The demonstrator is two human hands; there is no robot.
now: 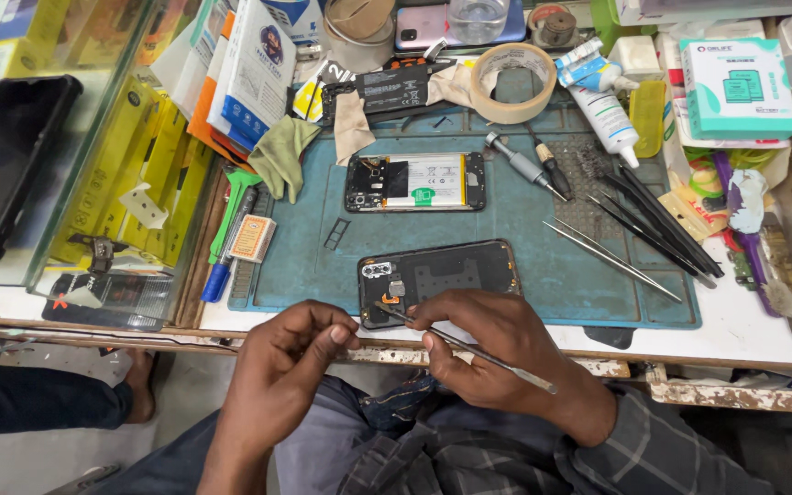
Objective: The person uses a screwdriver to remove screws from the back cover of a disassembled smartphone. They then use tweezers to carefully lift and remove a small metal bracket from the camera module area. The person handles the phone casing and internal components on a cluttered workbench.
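A white-and-teal rectangular cardboard box point(738, 89) stands at the bench's far right corner. Flat white-and-blue packets point(251, 73) lean at the far edge's left part. A small orange-and-white box point(252, 238) lies beside the mat's left edge. A dark-screened black phone point(6, 160) rests on the glass case at the left.

Black phone back cover point(439, 278), inner side up, lying flat at the near edge of the mat, slim metal tweezers point(466, 346) slanted across its lower left corner, tips touching inside
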